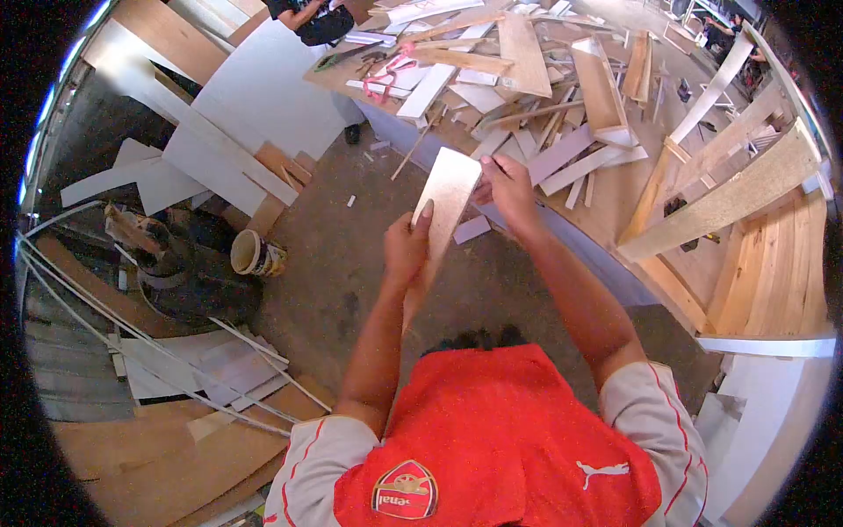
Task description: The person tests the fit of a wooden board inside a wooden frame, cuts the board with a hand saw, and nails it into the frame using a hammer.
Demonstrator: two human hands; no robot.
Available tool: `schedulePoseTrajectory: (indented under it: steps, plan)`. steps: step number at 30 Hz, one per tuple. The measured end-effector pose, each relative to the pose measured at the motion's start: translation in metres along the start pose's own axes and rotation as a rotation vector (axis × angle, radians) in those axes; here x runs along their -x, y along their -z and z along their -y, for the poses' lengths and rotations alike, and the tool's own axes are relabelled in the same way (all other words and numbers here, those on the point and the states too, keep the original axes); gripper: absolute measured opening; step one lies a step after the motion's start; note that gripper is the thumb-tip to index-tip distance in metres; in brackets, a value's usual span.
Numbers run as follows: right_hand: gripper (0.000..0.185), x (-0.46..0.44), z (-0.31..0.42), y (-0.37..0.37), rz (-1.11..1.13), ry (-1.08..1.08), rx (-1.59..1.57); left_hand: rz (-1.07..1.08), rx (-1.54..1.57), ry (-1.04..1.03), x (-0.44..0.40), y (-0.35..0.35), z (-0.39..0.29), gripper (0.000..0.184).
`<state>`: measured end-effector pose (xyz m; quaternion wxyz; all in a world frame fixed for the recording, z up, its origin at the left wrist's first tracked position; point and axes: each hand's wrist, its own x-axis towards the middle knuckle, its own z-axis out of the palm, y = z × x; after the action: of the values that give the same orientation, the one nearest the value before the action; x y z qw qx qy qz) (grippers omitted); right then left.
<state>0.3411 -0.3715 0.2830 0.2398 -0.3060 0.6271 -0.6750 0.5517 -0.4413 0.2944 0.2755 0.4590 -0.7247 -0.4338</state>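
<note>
A long, narrow board [450,189] with a pale face is held up in front of me, tilted, its upper end farther away. My left hand [408,246] is wrapped round the board's left edge, with the thumb on its face. At the board's upper right edge is my right hand [507,189], its fingers closed close to the corner. Whether it pinches the board or some small thing there is too small to tell.
A large table [597,224] piled with wood offcuts [525,53] stands ahead and right. White panels [255,88] and a bucket [257,253] are at left, beside a dark bin [206,285]. Another person [320,22] is at the table's far left. Thin white strips [158,329] lie lower left.
</note>
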Motion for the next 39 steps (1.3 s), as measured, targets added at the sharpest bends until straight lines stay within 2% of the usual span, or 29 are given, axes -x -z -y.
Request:
schedulePoseTrajectory:
  steps: [2,5,9,12,15,18,21,23,26,30,33,39]
  plan:
    - [0.038,-0.001,0.002,0.008,0.029,-0.027,0.005,-0.022,0.073,-0.003,0.008,-0.004,-0.012,0.058]
    - [0.038,-0.003,-0.011,0.024,0.032,-0.058,-0.056,0.058,-0.092,0.128,0.010,-0.006,-0.024,0.059]
    - [0.031,0.033,0.037,0.042,-0.004,-0.195,-0.175,0.096,-0.086,0.009,0.013,-0.024,-0.013,0.062]
    - [0.029,0.050,0.023,0.067,-0.072,-0.010,0.018,0.173,-0.063,-0.095,0.022,-0.034,-0.021,0.062]
    - [0.028,0.076,0.031,0.083,-0.163,-0.085,-0.050,0.226,-0.072,-0.194,0.030,-0.046,-0.021,0.063]
    - [0.036,0.112,0.030,0.089,-0.226,-0.084,-0.192,0.332,-0.059,-0.242,0.033,-0.060,0.008,0.062]
    - [0.039,0.149,0.038,0.091,-0.313,-0.222,-0.251,0.433,-0.140,-0.271,0.046,-0.057,0.019,0.062]
    - [0.041,0.157,-0.015,0.103,-0.348,-0.192,0.044,0.489,-0.225,-0.265,0.057,-0.047,0.018,0.061]
    - [0.042,0.171,-0.048,0.102,-0.328,-0.149,0.261,0.513,-0.211,-0.279,0.063,-0.049,0.039,0.061]
    - [0.040,0.183,-0.041,0.102,-0.275,-0.291,0.135,0.571,-0.255,-0.275,0.063,-0.055,0.053,0.061]
    - [0.036,0.183,-0.053,0.110,-0.356,-0.342,0.096,0.619,-0.195,-0.220,0.067,-0.071,0.062,0.061]
    - [0.031,0.188,-0.045,0.157,-0.388,-0.232,0.236,0.631,-0.279,-0.292,0.083,-0.112,0.028,0.067]
